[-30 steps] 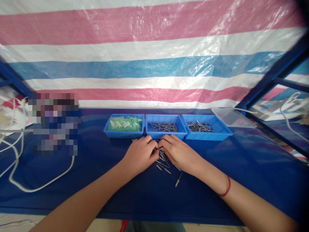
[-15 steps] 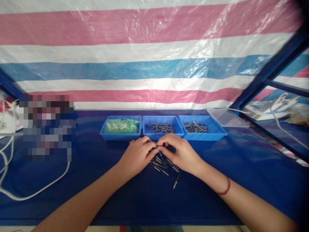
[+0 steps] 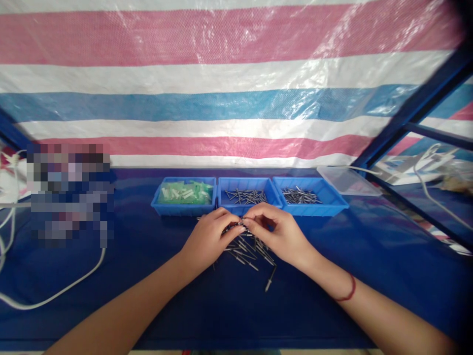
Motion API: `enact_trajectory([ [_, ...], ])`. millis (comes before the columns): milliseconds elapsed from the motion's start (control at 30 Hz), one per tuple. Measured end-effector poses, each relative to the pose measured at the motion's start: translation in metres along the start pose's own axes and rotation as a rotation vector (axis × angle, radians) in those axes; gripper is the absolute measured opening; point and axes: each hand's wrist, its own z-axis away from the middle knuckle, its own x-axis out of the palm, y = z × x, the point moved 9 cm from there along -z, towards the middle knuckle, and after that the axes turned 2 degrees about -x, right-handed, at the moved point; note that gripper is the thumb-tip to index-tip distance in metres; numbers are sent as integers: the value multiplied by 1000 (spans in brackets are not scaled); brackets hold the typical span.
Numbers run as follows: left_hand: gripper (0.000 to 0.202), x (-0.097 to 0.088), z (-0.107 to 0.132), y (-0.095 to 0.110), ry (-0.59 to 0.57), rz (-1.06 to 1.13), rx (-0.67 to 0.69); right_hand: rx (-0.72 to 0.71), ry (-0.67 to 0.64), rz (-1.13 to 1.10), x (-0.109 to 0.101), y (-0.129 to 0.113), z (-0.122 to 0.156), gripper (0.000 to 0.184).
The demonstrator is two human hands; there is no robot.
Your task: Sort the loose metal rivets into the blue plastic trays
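Above a loose heap of metal blind rivets (image 3: 244,249) on the blue table, my two hands meet fingertip to fingertip. My left hand (image 3: 210,234) pinches with thumb and index finger, a bit of rivet showing at the tips. Thumb and index of my right hand (image 3: 279,231) close on a rivet end at the same spot; the fingers cover most of it. One rivet (image 3: 268,284) lies apart at the heap's near edge. Behind the hands are a blue bin of rivets (image 3: 247,197) and, to its right, another blue bin of rivets (image 3: 301,195).
On the left of the row, a blue bin (image 3: 157,207) holds green packets with white pieces. A clear plastic lid (image 3: 349,181) lies behind the right bin. White cables (image 3: 48,303) run along the left side of the table (image 3: 229,315). Blue frame posts (image 3: 406,113) stand at right.
My right fingertips have shifted slightly up and right, and the left hand's grip has loosened a little around the pinch. The heap and bins stay as they were.
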Motion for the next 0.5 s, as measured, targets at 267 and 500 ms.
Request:
enact_trajectory([
  [267,12,-4,-1,1,31,42,8,-12,11,1,-1,-1,0,10],
  [500,12,-19,-1,2,140,128,-8,-109,-13,114,-7,-12,0,6],
])
